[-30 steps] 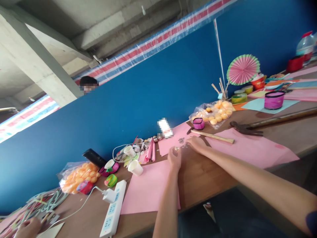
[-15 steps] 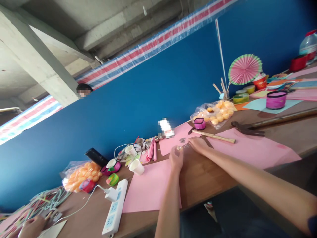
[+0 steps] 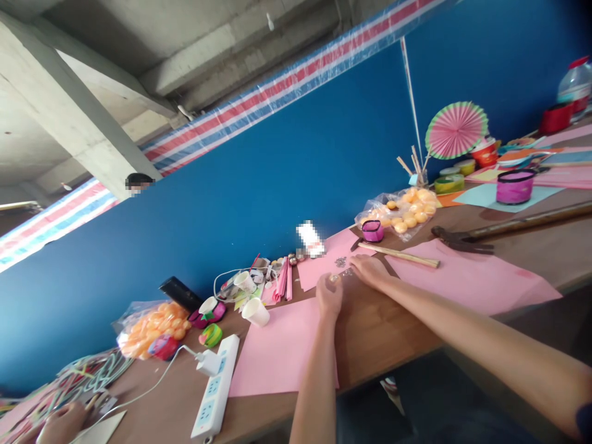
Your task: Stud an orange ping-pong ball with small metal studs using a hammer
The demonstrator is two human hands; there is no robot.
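My left hand (image 3: pixel 329 296) is closed around a small round shiny piece (image 3: pixel 334 279), pale gold with a bright glint. Just to its right, my right hand (image 3: pixel 370 269) rests low on the table with its fingers bent together; whatever is at the fingertips is too small to make out. Tiny silvery metal bits (image 3: pixel 346 272) lie between the two hands. A second little heap of silvery bits (image 3: pixel 341 261) sits on a pink sheet (image 3: pixel 311 271) just beyond them.
A hammer (image 3: pixel 400 253) and larger claw hammer (image 3: pixel 465 239) lie right. White paper cup (image 3: pixel 255 312), power strip (image 3: pixel 215 388) and bagged orange balls (image 3: pixel 157 327) stand left. Bagged balls (image 3: pixel 409 213) lie behind the hammers. A co-worker's hand (image 3: pixel 65 423) is at lower left.
My hands have barely moved; the right fingertips shift slightly at the metal bits. Behind the blue partition, a person's head has moved left and lower.
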